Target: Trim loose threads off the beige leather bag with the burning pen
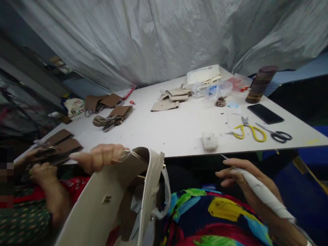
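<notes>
While the cream handbag, at seven o'clock, has its panels joined and a gold fitting mounted, work at its rim seems unfinished: white thread runs uncut from there to the left hand at eight o'clock, whose fingers curl tightly around it. The bag tilts open, showing brown lining and pale paper. At four o'clock, the right hand grips a white-wrapped tool, its tip clear of the bag.
</notes>
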Demonstrator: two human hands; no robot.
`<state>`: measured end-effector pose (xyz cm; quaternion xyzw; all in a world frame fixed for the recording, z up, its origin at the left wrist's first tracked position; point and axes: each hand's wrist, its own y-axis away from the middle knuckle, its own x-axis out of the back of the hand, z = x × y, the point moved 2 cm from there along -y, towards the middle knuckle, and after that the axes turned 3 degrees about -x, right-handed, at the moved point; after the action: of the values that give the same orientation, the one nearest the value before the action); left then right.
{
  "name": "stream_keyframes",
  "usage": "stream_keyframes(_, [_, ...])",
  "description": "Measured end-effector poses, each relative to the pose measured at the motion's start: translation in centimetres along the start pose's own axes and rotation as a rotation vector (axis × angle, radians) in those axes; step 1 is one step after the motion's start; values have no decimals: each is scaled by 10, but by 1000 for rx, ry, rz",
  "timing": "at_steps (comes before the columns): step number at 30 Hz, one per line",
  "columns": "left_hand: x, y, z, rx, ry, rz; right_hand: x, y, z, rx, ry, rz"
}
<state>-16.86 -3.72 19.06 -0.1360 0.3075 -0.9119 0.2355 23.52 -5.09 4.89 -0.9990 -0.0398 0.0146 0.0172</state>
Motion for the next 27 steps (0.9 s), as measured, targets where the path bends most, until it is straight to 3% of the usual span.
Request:
stream_keyframes(1, [-13, 6, 0, -35, 181, -47, -4, -1, -2, -34, -29, -20])
stream_keyframes(3, [-42, 24, -5, 66, 412, -241, -11, -5, -12, -17, -64, -62])
stream_keyframes(6, [-80, 57, -16, 314, 536, -520, -20, -13, -36, 134, -58, -166])
stream_keyframes(10, [-109, 86, -24, 430, 700, -699, -31, -25, -62, 231, -8, -395])
stream_keyframes(13, [-122, 93, -19, 390, 826, -709, -40, -29, -69, 200, 77, -538])
stream_keyframes(16, [-130, 93, -11, 358, 803, -651, -47, -29, -67, 184, 147, -615])
stream_keyframes(20, [-134, 93, -4, 333, 783, -687, -50, -28, -58, 216, 161, -626])
stream_keyframes(27, [-137, 97, -6, 332, 997, -695, -49, -29, -52, 204, 131, -604])
